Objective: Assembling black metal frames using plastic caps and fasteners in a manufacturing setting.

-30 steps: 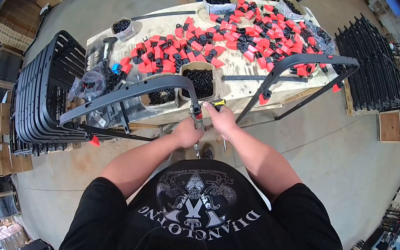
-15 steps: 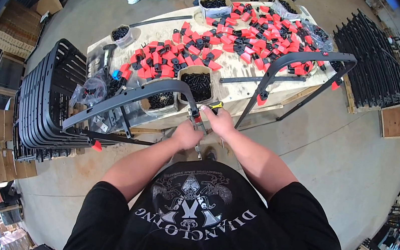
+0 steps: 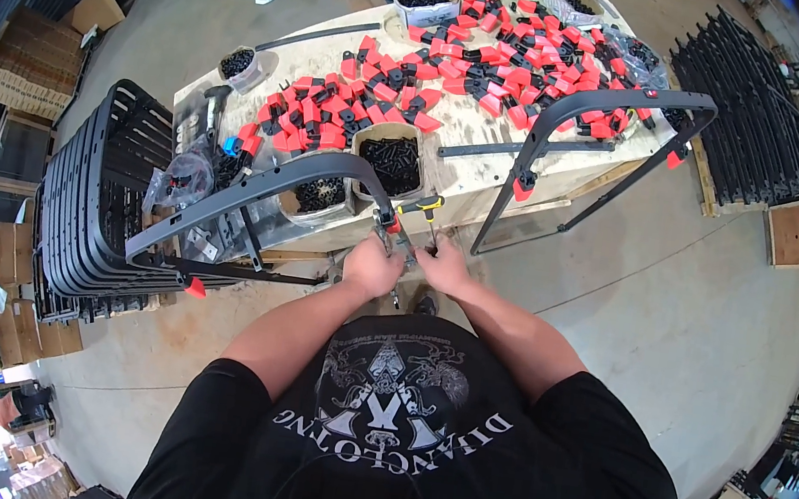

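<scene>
My left hand [image 3: 373, 268] is closed beside the lower end of a curved black metal frame [image 3: 272, 179], which has a red piece at that end. A silvery metal piece [image 3: 397, 300] sticks out below its fingers; most of it is hidden. My right hand [image 3: 443, 267], just to the right, is closed with its fingertips at the shaft of a T-handle driver [image 3: 421, 205]. The driver's yellow-and-black grip stands above the fingers, its shaft running down into them. Behind the hands are a tub of black screws [image 3: 393, 160] and a tub of small black hardware [image 3: 319, 197].
The wooden worktable [image 3: 474, 179] carries many red-and-black plastic parts [image 3: 379, 95] and a hammer [image 3: 214, 109]. A second curved black frame [image 3: 591, 100] leans at its right. Stacked black frames [image 3: 88, 198] stand left, with more black frames [image 3: 745, 118] at the far right.
My right hand has moved down from the driver's grip to its shaft and a little nearer to me. The grip now shows fully. My left hand has shifted only slightly.
</scene>
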Demonstrator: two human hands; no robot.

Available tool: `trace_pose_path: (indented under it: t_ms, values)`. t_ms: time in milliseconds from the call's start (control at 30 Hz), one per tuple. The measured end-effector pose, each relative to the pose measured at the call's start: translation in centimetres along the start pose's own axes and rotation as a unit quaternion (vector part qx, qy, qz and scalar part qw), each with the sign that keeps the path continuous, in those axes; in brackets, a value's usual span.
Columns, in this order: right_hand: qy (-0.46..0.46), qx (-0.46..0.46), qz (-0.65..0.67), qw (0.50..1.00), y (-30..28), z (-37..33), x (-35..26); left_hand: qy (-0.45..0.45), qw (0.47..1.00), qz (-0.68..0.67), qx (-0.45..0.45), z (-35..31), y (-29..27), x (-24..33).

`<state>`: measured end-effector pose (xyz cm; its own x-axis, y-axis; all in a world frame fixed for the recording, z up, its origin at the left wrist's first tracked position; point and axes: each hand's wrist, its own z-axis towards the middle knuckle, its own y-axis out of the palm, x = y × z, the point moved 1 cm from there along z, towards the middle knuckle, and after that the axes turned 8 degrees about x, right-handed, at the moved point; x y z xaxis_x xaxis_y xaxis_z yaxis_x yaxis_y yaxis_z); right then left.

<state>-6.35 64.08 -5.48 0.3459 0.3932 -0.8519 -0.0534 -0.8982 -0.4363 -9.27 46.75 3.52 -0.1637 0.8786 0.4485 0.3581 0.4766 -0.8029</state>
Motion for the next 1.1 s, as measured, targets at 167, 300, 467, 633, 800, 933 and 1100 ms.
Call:
trace_pose_path:
  t_ms: [167,300,467,633,800,933,1100]
  values:
    - [0.047,-0.067,-0.061,0.995,-3.0,-3.8,-3.5,0.002,0.999,0.031,0.015,-0.6,-0.6,0.5]
    - [0.111,-0.124,0.011,0.986,-7.0,-6.5,-11.5,-0.018,1.000,0.015,0.007,-0.8,-0.7,0.5]
    - [0.011,0.036,-0.001,0.999,-4.1,-3.4,-5.0,-0.026,0.989,-0.142,0.042,-1.0,-0.6,-1.7]
    - [-0.058,0.102,-0.003,0.993,-3.9,-1.6,-10.5,-0.155,0.880,-0.442,0.074,-1.9,-3.2,-7.6]
    - [-0.055,0.057,-0.090,0.993,-2.2,1.8,-11.7,-0.198,0.839,-0.503,0.055,-2.1,-5.6,-13.9]
    - [-0.045,0.074,-0.136,0.987,-1.5,1.8,-12.4,-0.236,0.844,-0.476,0.074,1.1,-6.9,-19.0]
    - [-0.051,0.112,-0.148,0.981,-0.2,1.5,-12.8,-0.206,0.853,-0.467,0.115,7.0,-8.4,-24.3]
